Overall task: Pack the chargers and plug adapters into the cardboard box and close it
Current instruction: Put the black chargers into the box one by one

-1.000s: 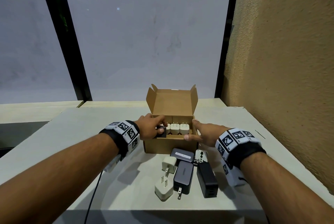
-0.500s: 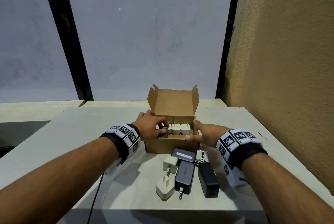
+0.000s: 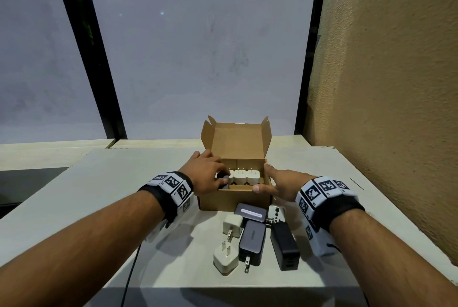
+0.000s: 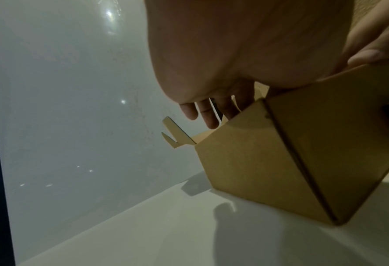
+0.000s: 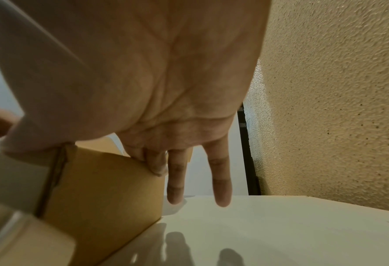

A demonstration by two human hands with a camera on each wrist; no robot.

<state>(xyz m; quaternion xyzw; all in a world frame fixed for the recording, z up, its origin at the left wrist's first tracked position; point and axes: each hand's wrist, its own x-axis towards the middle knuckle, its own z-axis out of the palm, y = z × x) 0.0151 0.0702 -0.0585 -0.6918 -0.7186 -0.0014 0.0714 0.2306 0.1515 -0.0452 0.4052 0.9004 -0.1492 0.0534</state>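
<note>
An open cardboard box stands mid-table with its lid upright. Three white chargers sit in a row inside, prongs up. My left hand reaches into the box's left end, fingers curled round a dark charger beside the white row. My right hand lies flat against the box's right wall, thumb on the front rim, fingers straight. The left wrist view shows the box from outside with fingers over its edge. In the right wrist view, straight fingers hang beside the box.
In front of the box lie two white chargers, a grey charger, a black charger, a labelled grey charger and a white plug adapter. A textured wall runs along the right; a window stands behind.
My left hand has nudged the dark charger slightly right, against the white row. The right hand has stayed on the box.
</note>
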